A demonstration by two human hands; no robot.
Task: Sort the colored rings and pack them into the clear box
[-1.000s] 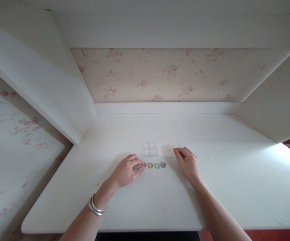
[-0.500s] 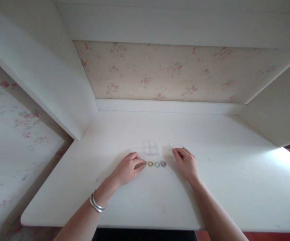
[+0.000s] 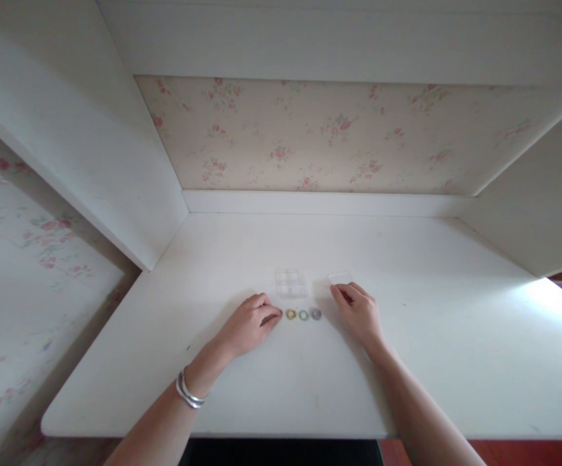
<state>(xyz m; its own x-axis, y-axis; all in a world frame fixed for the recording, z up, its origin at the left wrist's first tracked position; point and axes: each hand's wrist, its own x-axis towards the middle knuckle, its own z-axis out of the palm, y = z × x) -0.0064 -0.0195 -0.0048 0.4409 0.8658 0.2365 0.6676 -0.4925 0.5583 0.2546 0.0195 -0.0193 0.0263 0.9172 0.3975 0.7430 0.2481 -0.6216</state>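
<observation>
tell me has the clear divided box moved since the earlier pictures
No, the clear divided box sits in the same place against the white ledge behind it.

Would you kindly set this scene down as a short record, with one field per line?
Left hand: fingertips at a small dark round piece, partly hidden; grip hard to judge
Right hand: fingertips at the near edge of a transparent flat plastic piece
Row, left to right: the dark piece, small yellow ring, small pale green ring, small greyish-purple round piece
Beyond row: transparent plastic box with compartments
Left wrist: silver-coloured bangles
Surface: white desk
Backdrop: cream wallpaper with pink flowers
</observation>
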